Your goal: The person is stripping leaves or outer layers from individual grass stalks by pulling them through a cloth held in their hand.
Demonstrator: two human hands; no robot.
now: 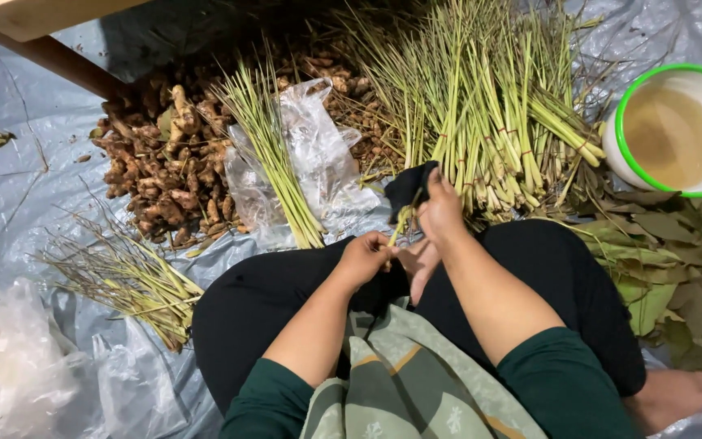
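Left hand (365,258): fingers curled shut, the grip clamped on the lower end of a lemongrass stalk (402,224), above the person's lap.
Right hand (440,210): fingers together, the grip closed on the same stalk higher up, along with a dark cloth (409,185) just above the knuckles.
Stalk: one thin yellow-green piece, running between the two hands, over the black-trousered knees.
Lemongrass bundles: one large heap (489,106) of tied bunches beyond the right hand, too many to count; one separate bunch (274,154) lying on a clear plastic bag (318,158) beyond the left hand.
Trimmings: one pile of dry stalk ends (127,280) to the left of the left knee.
Ginger roots (164,171): one brown mound at the far left, uncounted, partly under the plastic bag.
Basin (676,130): one, white with a green rim, holding cloudy liquid, at the right edge, well apart from both hands.
Leaves (676,268): one loose spread of green and brown ones by the right knee.
Floor sheet (18,203): grey plastic; bare stretch on the far left.
Edges: wooden furniture (34,36) at the top left corner; goods ring the knees closely ahead and to the right.
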